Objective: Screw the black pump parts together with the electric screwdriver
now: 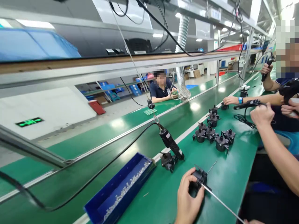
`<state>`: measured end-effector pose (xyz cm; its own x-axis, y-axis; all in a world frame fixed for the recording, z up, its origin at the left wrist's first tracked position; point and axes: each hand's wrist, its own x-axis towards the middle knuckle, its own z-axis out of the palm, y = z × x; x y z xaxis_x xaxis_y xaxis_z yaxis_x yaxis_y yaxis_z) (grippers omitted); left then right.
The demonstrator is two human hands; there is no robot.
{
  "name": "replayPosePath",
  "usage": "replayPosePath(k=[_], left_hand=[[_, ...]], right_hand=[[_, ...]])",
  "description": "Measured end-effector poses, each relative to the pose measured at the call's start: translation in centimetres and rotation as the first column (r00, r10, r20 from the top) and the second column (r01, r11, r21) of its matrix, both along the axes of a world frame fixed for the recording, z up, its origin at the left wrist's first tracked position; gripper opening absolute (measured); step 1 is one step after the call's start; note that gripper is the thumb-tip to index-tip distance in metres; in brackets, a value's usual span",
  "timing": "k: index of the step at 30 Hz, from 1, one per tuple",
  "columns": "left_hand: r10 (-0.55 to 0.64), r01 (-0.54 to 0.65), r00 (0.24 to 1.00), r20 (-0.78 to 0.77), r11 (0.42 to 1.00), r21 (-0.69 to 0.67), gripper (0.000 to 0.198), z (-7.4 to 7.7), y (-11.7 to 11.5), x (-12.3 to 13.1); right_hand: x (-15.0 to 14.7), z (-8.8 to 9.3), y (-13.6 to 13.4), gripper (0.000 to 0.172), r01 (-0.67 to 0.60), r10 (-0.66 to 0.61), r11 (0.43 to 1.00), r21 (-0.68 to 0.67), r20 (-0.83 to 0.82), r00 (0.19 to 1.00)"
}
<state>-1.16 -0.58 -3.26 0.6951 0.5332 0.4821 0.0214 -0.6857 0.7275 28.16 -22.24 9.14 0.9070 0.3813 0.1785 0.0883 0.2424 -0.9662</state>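
My left hand (189, 196) is closed around a black plastic housing (200, 176) at the bottom middle, thumb and fingers on its sides. A long thin metal rod (221, 200) runs from the housing to the bottom edge. There a small part of my right hand (253, 221) shows at the rod's end; most of it is cut off. A shorter thin rod (211, 167) sticks out at the housing's far side. Beyond my left hand, a black electric screwdriver (171, 144) hangs on a cord, close to another black housing (167, 161).
A blue bin (119, 193) of small pale parts stands at left. Several black housings (221, 143) sit farther along the green bench (187, 169). At right, co-workers' hands (263, 115) hold tools. Another person (161, 87) sits across the line.
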Motion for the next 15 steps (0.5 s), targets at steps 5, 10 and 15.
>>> replayPosePath(k=[5,10,15], left_hand=[[0.048,-0.044,0.998,0.051,0.997,-0.070,0.011,-1.0,0.1,0.3],[0.090,-0.079,0.988,0.123,0.993,-0.088,0.011,-1.8,-0.2,0.9],[0.125,-0.115,0.983,0.134,0.990,-0.080,0.016,-1.8,-0.1,1.1]], right_hand=[[8.4,1.8,2.7,0.074,0.078,-0.092,0.984,0.162,0.080,0.993],[9.9,-0.7,4.3,0.069,0.097,-0.113,0.982,0.162,0.092,0.989],[10.5,-0.7,7.2,0.032,-0.017,0.011,0.997,0.071,0.083,0.997]])
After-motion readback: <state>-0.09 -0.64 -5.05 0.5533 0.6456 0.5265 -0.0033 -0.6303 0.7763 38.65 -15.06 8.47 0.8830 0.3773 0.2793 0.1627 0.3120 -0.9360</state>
